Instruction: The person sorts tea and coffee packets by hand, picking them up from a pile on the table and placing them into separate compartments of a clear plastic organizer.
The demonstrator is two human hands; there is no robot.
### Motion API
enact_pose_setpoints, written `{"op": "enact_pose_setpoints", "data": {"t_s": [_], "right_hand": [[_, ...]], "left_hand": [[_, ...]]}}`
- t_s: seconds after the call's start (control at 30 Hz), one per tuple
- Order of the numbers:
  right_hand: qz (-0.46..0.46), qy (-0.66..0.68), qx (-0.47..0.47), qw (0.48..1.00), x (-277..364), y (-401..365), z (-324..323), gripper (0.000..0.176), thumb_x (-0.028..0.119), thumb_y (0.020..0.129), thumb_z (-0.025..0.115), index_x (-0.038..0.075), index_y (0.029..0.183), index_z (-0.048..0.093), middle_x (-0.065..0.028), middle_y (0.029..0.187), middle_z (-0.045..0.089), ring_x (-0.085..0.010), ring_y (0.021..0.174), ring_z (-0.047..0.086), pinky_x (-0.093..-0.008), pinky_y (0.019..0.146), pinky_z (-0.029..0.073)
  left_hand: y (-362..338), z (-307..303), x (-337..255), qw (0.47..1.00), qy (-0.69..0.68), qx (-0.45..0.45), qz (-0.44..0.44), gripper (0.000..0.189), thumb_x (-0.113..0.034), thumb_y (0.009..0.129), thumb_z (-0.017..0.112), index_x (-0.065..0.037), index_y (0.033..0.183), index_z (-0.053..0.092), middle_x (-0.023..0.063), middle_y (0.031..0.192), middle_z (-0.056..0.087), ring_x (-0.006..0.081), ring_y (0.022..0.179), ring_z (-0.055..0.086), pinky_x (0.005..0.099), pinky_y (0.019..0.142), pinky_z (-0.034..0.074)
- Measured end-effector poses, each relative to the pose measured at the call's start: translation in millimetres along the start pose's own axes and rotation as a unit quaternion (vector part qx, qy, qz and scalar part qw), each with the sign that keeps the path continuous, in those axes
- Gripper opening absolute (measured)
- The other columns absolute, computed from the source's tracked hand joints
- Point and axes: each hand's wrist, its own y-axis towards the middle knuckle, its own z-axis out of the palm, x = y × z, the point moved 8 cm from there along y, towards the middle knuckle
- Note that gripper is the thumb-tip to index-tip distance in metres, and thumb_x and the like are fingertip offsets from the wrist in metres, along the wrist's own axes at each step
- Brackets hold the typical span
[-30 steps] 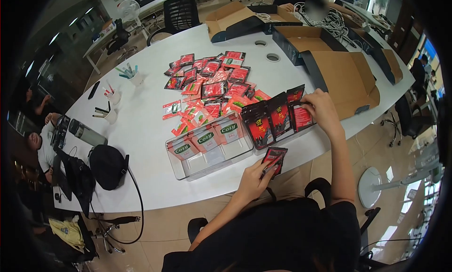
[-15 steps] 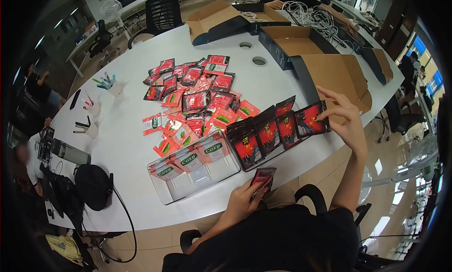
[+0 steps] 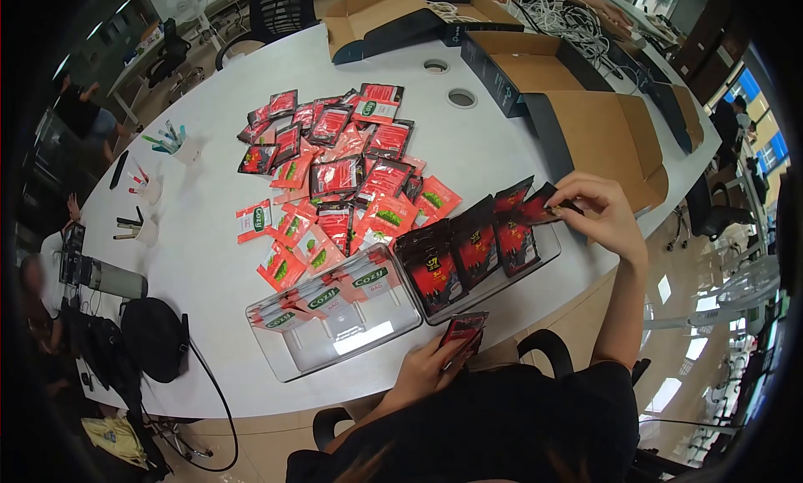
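Observation:
My left hand (image 3: 421,368) is closed around a few dark red-and-black coffee sachets (image 3: 465,329), held low by the table's front edge. At the right end of a clear tray (image 3: 548,247), my right hand (image 3: 598,211) pinches the top of a black-and-red coffee sachet (image 3: 535,207). Several coffee sachets marked G7 (image 3: 435,272) stand upright in rows in that tray. Beside it on the left, a second clear tray (image 3: 288,364) has white-and-pink Cozy sachets (image 3: 324,296) standing along its back side. Behind both trays lies a loose pile of mixed red sachets (image 3: 339,175).
Open cardboard boxes (image 3: 598,136) stand at the back right, near a heap of white cables (image 3: 556,23). Pen cups (image 3: 186,151), a bottle (image 3: 117,278) and a black bag (image 3: 155,334) line the left side. Another person's hands (image 3: 615,13) are at the far end.
My right hand has lowered its sachet and tilted it nearer the right end of the tray. The left hand keeps its sachets. The whole view has shifted slightly.

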Motion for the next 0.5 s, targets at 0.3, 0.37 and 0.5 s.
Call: {"op": "enact_pose_setpoints", "data": {"t_s": [0.3, 0.37, 0.5], "right_hand": [[-0.127, -0.293, 0.061, 0.946, 15, 15, 36, 0.010, 0.001, 0.074, 0.064, 0.003, 0.084, 0.063, -0.0076, 0.091, 0.061, -0.0268, 0.084, 0.058, -0.0359, 0.075, 0.046], [-0.112, -0.244, 0.040, 0.962, 29, 13, 40, 0.010, 0.004, 0.073, 0.066, 0.003, 0.083, 0.063, -0.0069, 0.093, 0.061, -0.0266, 0.086, 0.058, -0.0355, 0.074, 0.046], [0.008, -0.213, 0.165, 0.963, 15, -3, 63, 0.025, 0.028, 0.080, 0.067, 0.004, 0.087, 0.068, -0.0090, 0.090, 0.065, -0.0276, 0.085, 0.061, -0.0347, 0.072, 0.048]], "left_hand": [[2, 1, 3, 1.000, -0.008, -0.004, 0.001, 0.034, -0.012, 0.079, 0.069, -0.008, 0.111, 0.059, 0.0126, 0.093, 0.061, 0.0282, 0.065, 0.062, 0.0346, 0.056, 0.051], [2, 1, 3, 1.000, -0.006, -0.002, 0.000, 0.034, -0.012, 0.079, 0.069, -0.008, 0.111, 0.059, 0.0124, 0.093, 0.061, 0.0282, 0.066, 0.062, 0.0345, 0.056, 0.051], [3, 1, 3, 1.000, -0.006, 0.001, 0.000, 0.033, -0.012, 0.079, 0.069, -0.008, 0.111, 0.059, 0.0122, 0.093, 0.062, 0.0279, 0.065, 0.063, 0.0343, 0.056, 0.051]]}}
